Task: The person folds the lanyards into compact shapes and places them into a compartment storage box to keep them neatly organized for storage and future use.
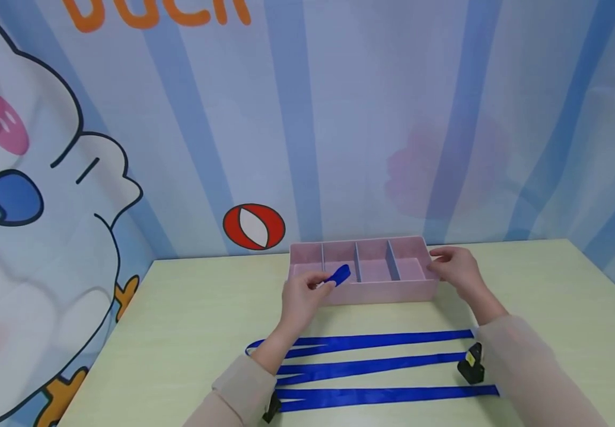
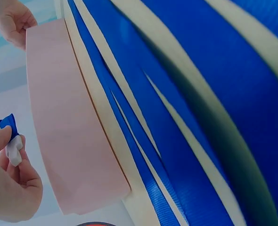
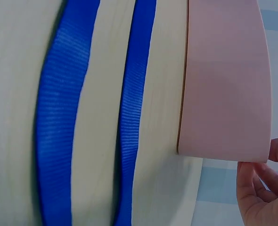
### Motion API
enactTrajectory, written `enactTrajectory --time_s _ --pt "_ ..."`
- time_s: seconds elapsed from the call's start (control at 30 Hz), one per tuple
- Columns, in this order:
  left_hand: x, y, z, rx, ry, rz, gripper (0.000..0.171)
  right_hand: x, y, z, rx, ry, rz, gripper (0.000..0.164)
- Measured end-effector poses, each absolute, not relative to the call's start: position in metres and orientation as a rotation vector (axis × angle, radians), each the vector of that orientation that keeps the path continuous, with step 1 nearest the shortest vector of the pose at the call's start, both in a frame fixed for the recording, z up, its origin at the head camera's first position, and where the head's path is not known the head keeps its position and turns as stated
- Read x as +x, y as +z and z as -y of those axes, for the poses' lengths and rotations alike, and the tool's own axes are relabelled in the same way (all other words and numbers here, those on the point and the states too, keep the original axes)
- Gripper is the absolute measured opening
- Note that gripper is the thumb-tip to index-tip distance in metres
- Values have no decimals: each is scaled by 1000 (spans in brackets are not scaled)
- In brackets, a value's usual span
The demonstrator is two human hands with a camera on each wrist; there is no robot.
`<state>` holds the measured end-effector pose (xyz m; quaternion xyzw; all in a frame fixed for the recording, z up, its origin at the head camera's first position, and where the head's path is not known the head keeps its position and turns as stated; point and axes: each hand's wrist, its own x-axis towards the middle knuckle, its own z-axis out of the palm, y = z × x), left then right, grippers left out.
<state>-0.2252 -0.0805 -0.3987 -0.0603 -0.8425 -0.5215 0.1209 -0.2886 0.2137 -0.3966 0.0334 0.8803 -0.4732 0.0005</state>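
My left hand (image 1: 304,299) pinches a short blue ribbon piece with a white plastic part (image 2: 14,150) between thumb and fingers. In the head view this blue ribbon piece (image 1: 339,274) shows in front of the pink divided box (image 1: 382,292). At the box's right end, my right hand (image 1: 458,271) grips the wall, thumb and fingers at the edge. The right wrist view shows that right hand (image 3: 264,190) at the corner of the box. Several blue ribbon straps (image 1: 382,340) lie flat across the table, nearer than the box, partly hidden by the left forearm.
Thin grey dividers (image 1: 392,261) split the box into compartments. The pale table (image 1: 206,308) ends at a printed blue curtain (image 1: 350,118) close behind the box. Black wrist devices sit under both sleeves, the right one (image 1: 471,365) over the strap ends.
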Motion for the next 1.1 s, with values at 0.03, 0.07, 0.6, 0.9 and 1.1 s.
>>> enactTrajectory --time_s 0.03,0.07,0.6,0.9,1.1 --pt "-226 -398 81 -169 -1513 2460 15 -289 -396 -213 110 -1476 -2770 41" --pt "-227 -398 82 -162 -1502 2459 15 -290 -396 -213 118 -1467 -2772 41" --pt "-252 -393 87 -10 -1430 2450 11 -293 -396 -219 146 -1477 -2679 41" --pt "-264 -395 89 129 -1308 2435 9 -293 -396 -219 204 -1485 -2628 42" --pt "-272 -395 92 221 -1204 2457 9 -290 -395 -215 185 -1481 -2643 42"
